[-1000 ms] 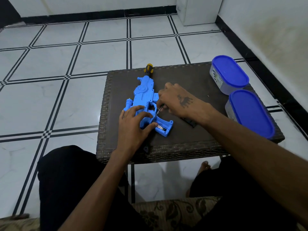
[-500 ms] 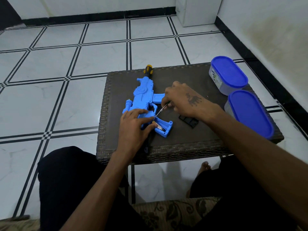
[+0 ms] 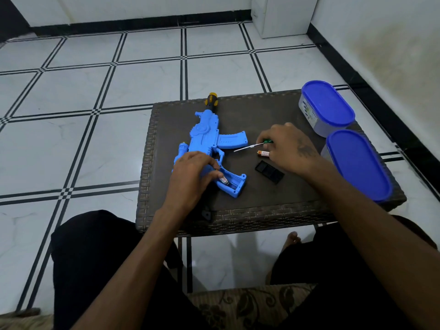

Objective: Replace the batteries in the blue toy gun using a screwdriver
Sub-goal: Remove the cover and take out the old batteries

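The blue toy gun (image 3: 206, 139) lies on the dark wicker table (image 3: 250, 201), barrel pointing away. Its stock compartment (image 3: 234, 182) is open with one battery (image 3: 223, 180) inside. My left hand (image 3: 192, 172) grips the gun at the handle, thumb by that battery. My right hand (image 3: 289, 147) is to the right of the gun, holding a thin green-handled screwdriver (image 3: 250, 146) whose shaft points left, and a battery (image 3: 263, 153) between the fingers. The black compartment cover (image 3: 270, 172) lies on the table below my right hand.
Two containers with blue lids, the far container (image 3: 326, 106) and the near container (image 3: 357, 163), stand along the table's right edge. The gun's yellow and black muzzle tip (image 3: 211, 101) reaches the table's far edge. White tiled floor surrounds the table; my knees are under its near edge.
My right hand has drawn away from the stock compartment to the right, taking the screwdriver and one battery with it. My left hand stays on the gun.
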Motion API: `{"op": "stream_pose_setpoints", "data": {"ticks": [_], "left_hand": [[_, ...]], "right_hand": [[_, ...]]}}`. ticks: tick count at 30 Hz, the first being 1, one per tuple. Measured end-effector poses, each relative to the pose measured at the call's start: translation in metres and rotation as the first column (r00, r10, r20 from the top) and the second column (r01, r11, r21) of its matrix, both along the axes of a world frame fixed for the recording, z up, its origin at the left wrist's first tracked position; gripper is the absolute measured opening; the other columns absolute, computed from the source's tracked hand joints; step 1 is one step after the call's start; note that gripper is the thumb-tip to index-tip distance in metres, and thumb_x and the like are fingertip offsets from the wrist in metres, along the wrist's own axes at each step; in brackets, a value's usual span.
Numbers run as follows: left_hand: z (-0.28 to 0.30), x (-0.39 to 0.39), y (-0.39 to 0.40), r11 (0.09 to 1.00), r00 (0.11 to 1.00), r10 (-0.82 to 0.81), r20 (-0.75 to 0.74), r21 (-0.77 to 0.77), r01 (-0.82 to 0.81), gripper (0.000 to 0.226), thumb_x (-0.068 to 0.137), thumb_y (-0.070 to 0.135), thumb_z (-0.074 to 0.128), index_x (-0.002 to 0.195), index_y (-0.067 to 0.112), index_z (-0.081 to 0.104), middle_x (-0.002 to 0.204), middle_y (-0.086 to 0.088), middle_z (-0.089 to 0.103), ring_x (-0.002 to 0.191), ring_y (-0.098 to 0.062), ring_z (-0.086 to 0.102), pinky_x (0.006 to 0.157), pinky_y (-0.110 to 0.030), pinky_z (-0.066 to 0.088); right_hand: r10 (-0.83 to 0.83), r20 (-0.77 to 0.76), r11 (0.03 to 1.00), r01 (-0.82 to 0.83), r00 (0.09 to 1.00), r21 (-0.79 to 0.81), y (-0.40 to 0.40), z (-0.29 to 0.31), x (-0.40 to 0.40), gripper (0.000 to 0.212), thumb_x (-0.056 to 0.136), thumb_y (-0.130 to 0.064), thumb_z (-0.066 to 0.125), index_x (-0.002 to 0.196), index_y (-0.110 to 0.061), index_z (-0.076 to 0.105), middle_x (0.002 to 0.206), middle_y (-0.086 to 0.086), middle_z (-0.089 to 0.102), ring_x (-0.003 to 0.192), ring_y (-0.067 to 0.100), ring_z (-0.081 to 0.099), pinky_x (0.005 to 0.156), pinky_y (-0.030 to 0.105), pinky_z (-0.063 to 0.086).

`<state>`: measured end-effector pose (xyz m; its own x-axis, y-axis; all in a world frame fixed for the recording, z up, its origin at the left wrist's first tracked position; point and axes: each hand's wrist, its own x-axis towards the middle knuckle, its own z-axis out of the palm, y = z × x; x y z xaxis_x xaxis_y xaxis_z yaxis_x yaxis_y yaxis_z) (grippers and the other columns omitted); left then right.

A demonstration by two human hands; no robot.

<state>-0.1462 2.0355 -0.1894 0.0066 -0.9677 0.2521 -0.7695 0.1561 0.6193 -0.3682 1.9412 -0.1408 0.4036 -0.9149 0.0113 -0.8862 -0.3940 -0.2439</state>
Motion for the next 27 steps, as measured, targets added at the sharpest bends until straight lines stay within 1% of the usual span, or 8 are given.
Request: {"op": "stream_pose_setpoints", "data": {"ticks": [2,4,8,11,18,24,26,27], "left_hand": [[0.004,0.004,-0.001,0.998,0.992,0.067,-0.103,0.014,-0.066,0.011,0.081,0.034,0.073,0.079,0.032,0.062,0.084,0.024,0.06,0.093,-0.003,0.051,0.082,-0.025,0.043],[0.006,0.004,-0.002,0.994,0.974,0.111,-0.197,0.019,-0.11,0.01,0.084,0.033,0.071,0.079,0.031,0.062,0.083,0.023,0.062,0.089,-0.005,0.055,0.077,-0.024,0.043],[0.002,-0.007,-0.003,0.987,0.934,0.162,-0.317,0.039,-0.158,0.009,0.084,0.028,0.072,0.082,0.025,0.064,0.084,0.017,0.066,0.089,-0.003,0.061,0.079,-0.021,0.045],[-0.006,-0.013,-0.005,0.981,0.906,0.187,-0.379,0.03,-0.19,0.011,0.082,0.028,0.075,0.084,0.022,0.066,0.085,0.014,0.068,0.09,-0.006,0.063,0.084,-0.029,0.051],[-0.003,-0.02,-0.006,0.972,0.901,0.218,-0.375,0.002,-0.234,0.013,0.082,0.03,0.076,0.081,0.021,0.067,0.082,0.015,0.068,0.088,-0.005,0.063,0.084,-0.026,0.05],[0.003,-0.03,-0.009,0.976,0.918,0.198,-0.345,-0.017,-0.217,0.013,0.081,0.029,0.076,0.077,0.021,0.067,0.08,0.018,0.068,0.087,-0.002,0.063,0.079,-0.016,0.045],[0.003,-0.032,-0.011,0.977,0.915,0.195,-0.352,-0.014,-0.213,0.013,0.081,0.029,0.076,0.078,0.019,0.068,0.081,0.017,0.068,0.086,0.0,0.063,0.078,-0.016,0.046],[0.003,-0.033,-0.012,0.976,0.909,0.198,-0.366,-0.008,-0.215,0.013,0.082,0.029,0.076,0.079,0.019,0.068,0.081,0.016,0.069,0.086,-0.001,0.064,0.079,-0.019,0.047]], "right_hand": [[-0.047,0.017,0.999,0.047,0.999,-0.002,-0.002,-0.004,0.001,0.021,0.093,-0.02,0.06,0.11,-0.029,0.068,0.108,-0.001,0.062,0.105,0.021,0.051,0.082,0.038,0.047],[-0.07,0.032,0.998,0.07,0.997,0.011,-0.004,-0.007,0.001,0.021,0.095,-0.022,0.058,0.111,-0.03,0.068,0.109,-0.001,0.06,0.103,0.021,0.054,0.078,0.036,0.047],[-0.068,0.021,0.998,0.067,0.997,0.021,0.0,-0.017,0.006,0.022,0.093,-0.025,0.061,0.111,-0.034,0.069,0.11,-0.002,0.057,0.101,0.021,0.058,0.077,0.034,0.048],[-0.059,0.011,0.997,0.059,0.998,0.04,0.005,-0.025,0.007,0.022,0.092,-0.025,0.062,0.111,-0.033,0.07,0.112,-0.002,0.058,0.104,0.022,0.058,0.08,0.033,0.046],[-0.073,0.061,0.997,0.074,0.995,-0.003,0.014,-0.03,0.01,0.02,0.09,-0.028,0.064,0.11,-0.028,0.07,0.111,-0.001,0.066,0.105,0.022,0.06,0.086,0.036,0.049],[-0.031,-0.063,0.999,0.029,0.997,-0.034,0.015,-0.035,0.008,0.017,0.09,-0.035,0.064,0.106,-0.031,0.069,0.107,-0.004,0.069,0.11,0.021,0.057,0.092,0.038,0.039],[-0.004,0.022,0.999,0.005,1.0,-0.047,0.014,-0.036,0.005,0.028,0.089,-0.027,0.064,0.116,-0.03,0.066,0.112,-0.003,0.065,0.108,0.021,0.056,0.093,0.038,0.043],[0.023,0.136,1.0,-0.021,0.99,-0.014,0.014,-0.036,0.003,0.037,0.087,-0.021,0.064,0.123,-0.029,0.063,0.113,-0.003,0.064,0.106,0.019,0.056,0.092,0.036,0.046]]}}
